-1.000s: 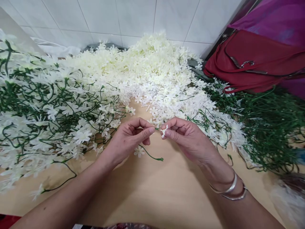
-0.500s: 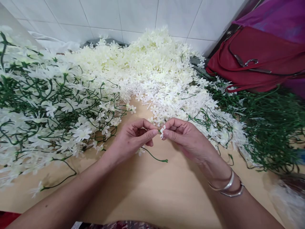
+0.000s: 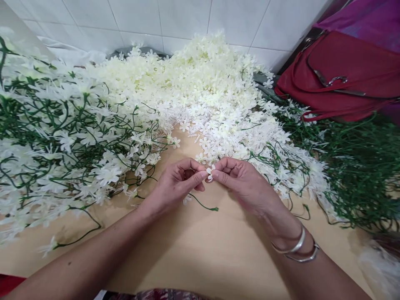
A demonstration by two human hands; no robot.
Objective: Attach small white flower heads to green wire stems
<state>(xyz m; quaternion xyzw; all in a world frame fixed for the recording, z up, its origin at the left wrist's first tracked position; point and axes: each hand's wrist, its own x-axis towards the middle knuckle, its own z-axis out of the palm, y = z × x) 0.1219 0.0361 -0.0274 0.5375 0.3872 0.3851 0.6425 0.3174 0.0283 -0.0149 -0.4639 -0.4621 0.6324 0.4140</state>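
Just above the table (image 3: pixel 193 250), my two hands meet at the fingertips. A small white artificial flower (image 3: pixel 210 172) is pinched between the thumb and forefinger of my right hand (image 3: pixel 242 181). My left hand (image 3: pixel 179 181) is closed in a pinch against the flower's left side, gripping a thin green stem whose tip is hidden by the fingers. Below that hand a green plastic stem (image 3: pixel 204 206) curves out to the right. Beside it a white blossom (image 3: pixel 186 199) partly shows. Whether this stem is the one in my fingers is hard to make out.
Stemmed white flowers (image 3: pixel 78 137) heap up on the left. A large pile of loose cream-white petals (image 3: pixel 200 75) lies against the tiled wall (image 3: pixel 184 18). To the right are bare green stems (image 3: pixel 359 166), a red handbag (image 3: pixel 353 75) and a clear plastic bag (image 3: pixel 378 262).
The small white flower has turned to face up more and sits closer to my left fingertips. The gap between my hands has narrowed. The view has shifted slightly.
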